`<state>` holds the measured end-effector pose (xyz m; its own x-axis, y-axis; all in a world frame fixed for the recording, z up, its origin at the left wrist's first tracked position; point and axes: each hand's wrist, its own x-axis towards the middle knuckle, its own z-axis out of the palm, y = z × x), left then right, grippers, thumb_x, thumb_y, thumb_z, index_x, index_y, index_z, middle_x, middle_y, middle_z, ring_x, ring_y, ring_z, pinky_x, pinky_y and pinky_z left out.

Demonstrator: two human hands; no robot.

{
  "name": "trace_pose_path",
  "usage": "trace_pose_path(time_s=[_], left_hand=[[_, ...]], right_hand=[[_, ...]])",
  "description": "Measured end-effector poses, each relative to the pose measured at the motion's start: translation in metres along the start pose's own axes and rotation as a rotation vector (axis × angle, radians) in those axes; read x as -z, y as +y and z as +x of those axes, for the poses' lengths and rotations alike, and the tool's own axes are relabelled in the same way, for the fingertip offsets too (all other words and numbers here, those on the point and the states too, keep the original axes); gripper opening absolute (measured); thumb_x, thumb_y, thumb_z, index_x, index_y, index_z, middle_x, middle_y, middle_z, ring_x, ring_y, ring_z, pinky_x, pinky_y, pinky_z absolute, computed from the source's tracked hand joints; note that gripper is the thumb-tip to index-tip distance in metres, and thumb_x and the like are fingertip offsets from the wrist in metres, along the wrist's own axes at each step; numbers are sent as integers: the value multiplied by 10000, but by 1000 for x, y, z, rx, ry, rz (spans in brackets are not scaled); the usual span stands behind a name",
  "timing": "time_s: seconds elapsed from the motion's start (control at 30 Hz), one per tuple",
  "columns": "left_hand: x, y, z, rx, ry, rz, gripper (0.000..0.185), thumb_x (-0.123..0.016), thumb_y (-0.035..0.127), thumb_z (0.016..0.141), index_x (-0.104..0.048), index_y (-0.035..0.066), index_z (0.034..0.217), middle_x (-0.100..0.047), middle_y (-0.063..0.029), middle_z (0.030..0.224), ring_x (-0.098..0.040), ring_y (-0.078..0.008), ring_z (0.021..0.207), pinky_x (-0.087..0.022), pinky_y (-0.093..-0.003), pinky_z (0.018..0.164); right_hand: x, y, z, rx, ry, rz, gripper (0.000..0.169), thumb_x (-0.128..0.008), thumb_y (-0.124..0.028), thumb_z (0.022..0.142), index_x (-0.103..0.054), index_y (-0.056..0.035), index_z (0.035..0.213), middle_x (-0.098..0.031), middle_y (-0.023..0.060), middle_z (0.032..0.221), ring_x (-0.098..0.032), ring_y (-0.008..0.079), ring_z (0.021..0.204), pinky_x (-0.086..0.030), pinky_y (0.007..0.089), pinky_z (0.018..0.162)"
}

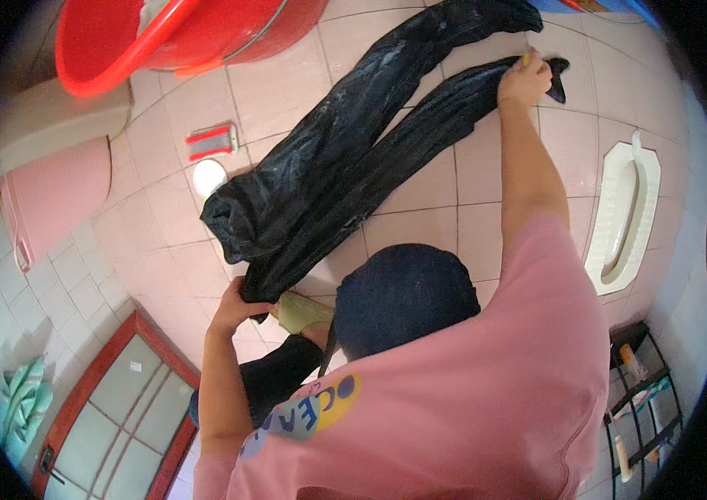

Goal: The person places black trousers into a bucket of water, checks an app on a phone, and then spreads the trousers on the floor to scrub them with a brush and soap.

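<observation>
A pair of wet-looking black trousers (328,144) lies stretched diagonally across the pink tiled floor, with whitish streaks on the upper leg. My left hand (237,307) grips the trousers near the waist end, thumb over the cloth. Far off at the upper right, my right hand (525,80) is closed around the lower leg near its hem. A small yellow spot shows at its fingers, too small to identify. Beside the waistband are a brush (212,142) with red and grey bristles and a white round object (209,179), perhaps a bowl or lid.
A large red plastic tub (278,31) stands at the upper left. Below it leans a pink ribbed board (63,194) with a handle. A squat toilet (625,215) is set into the floor at right, near a black rack (644,400). A red-framed door (122,412) is lower left.
</observation>
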<state>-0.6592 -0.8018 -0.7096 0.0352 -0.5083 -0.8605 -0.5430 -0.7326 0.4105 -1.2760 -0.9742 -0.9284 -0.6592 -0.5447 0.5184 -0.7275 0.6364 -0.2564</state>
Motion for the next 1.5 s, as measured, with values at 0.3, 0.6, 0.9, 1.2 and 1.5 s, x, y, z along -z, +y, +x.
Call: trace_pose_path(time_s=[0.3, 0.6, 0.9, 1.2, 1.5], left_hand=[[-16, -24, 2, 46, -43, -347, 613, -676, -68, 689, -504, -29, 1276, -634, -83, 1122, -585, -192, 1030, -450, -317, 944], [-41, -52, 22, 76, 54, -453, 509, -710, 51, 730, -541, -39, 1202, -654, -133, 1057, -637, -253, 923, -509, -362, 857], [-96, -72, 37, -183, 164, 83, 458, -719, 141, 748, -573, -1, 1158, -660, -249, 988, -628, -413, 962, -501, -434, 823], [-72, -81, 12, -70, 57, 225, 500, -746, 127, 713, -567, -2, 1162, -647, -240, 1050, -616, -388, 1012, -482, -398, 878], [-45, -24, 85, 254, 252, -1130, 491, -818, 310, 752, -566, 20, 1059, -598, -69, 928, -553, -202, 763, -468, -375, 788]], right_hand=[[174, -180, -230, 1163, -1123, 595, 161, -571, -187, 809, -667, -169, 937, -581, 38, 1242, -561, 227, 1088, -447, 435, 892], [59, -14, -66, 555, -364, 135, 274, -541, -237, 923, -615, -107, 1153, -561, 135, 1229, -560, 333, 1031, -465, 451, 870], [174, -262, -254, 1163, -931, 1047, 257, -648, -272, 777, -688, -119, 979, -640, 118, 1111, -570, 244, 1112, -426, 434, 979], [96, -208, -166, 1057, -597, 357, 230, -525, -273, 906, -619, -217, 1109, -536, 67, 1262, -492, 275, 1189, -386, 508, 973], [120, -262, -166, 1057, -732, 250, 112, -576, -131, 832, -652, -49, 837, -623, 157, 860, -597, 310, 845, -487, 423, 753]])
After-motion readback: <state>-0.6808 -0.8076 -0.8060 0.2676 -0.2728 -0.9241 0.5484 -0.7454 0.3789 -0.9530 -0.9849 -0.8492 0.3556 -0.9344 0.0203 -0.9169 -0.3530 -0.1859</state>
